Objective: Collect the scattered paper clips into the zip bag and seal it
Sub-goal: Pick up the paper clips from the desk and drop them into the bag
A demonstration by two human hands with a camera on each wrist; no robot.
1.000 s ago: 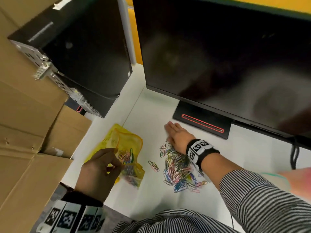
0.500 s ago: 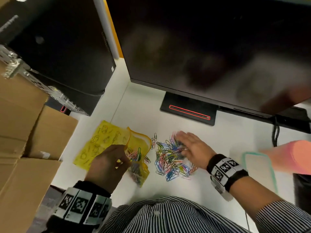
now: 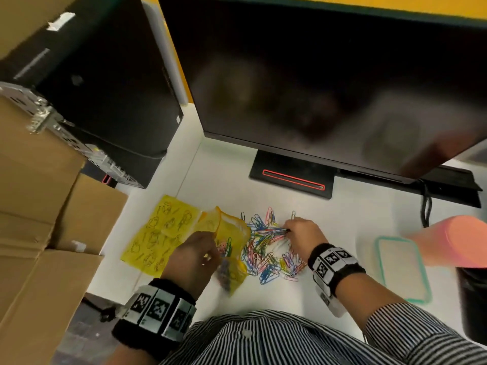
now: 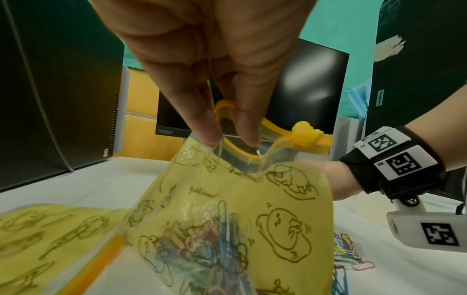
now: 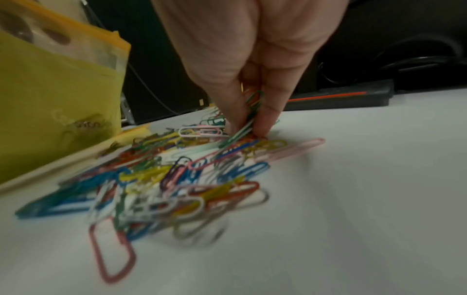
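Paper clips [image 3: 266, 255] lie in a coloured heap on the white desk [image 3: 350, 222], just in front of the monitor's black base [image 3: 291, 177] and right beside my yellow zip bag [image 3: 232, 248]. My right hand [image 3: 303, 237] reaches down into the far side of the heap, palm over the clips, thumb and fingers [image 5: 271, 111] pointing straight down and pinching a small bunch of them against the desk. My left hand [image 3: 193, 255] sits on the near left, fingertips [image 4: 250, 129] drawn together and pinching the bag's orange-edged mouth, lifting it so the opening gapes toward the heap. Some clips show through the bag's side, low down. A second yellow printed bag [image 3: 160, 235] lies flat to the left of it. My striped sleeves [image 3: 411, 338] and both black wristbands with marker tags frame the near edge.
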